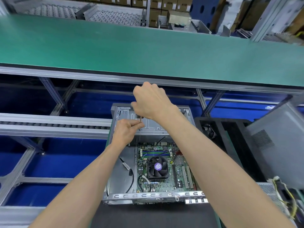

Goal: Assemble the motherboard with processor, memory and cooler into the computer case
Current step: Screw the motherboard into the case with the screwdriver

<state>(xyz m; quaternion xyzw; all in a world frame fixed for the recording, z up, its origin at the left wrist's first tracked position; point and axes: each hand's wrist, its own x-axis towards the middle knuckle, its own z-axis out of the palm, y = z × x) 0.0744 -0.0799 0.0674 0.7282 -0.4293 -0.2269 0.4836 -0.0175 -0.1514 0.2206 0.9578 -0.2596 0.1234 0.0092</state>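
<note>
An open grey computer case [118, 163] lies flat before me. Inside it sits the green motherboard [179, 176] with a black cooler fan [158, 167] and memory sticks [156, 153]. My right hand [153, 101] grips the handle of a screwdriver held upright over the case's far metal drive bay [153, 125]. Just below, my left hand [126, 131] pinches the screwdriver shaft [141, 120] near its tip. The handle is hidden inside my right fist.
A green conveyor belt [148, 46] runs across behind the case. Roller rails [54, 125] lie to the left. At the right are a black foam tray [230, 137] with a fan and another grey case [278, 142]. Loose black cables [131, 175] lie inside the case.
</note>
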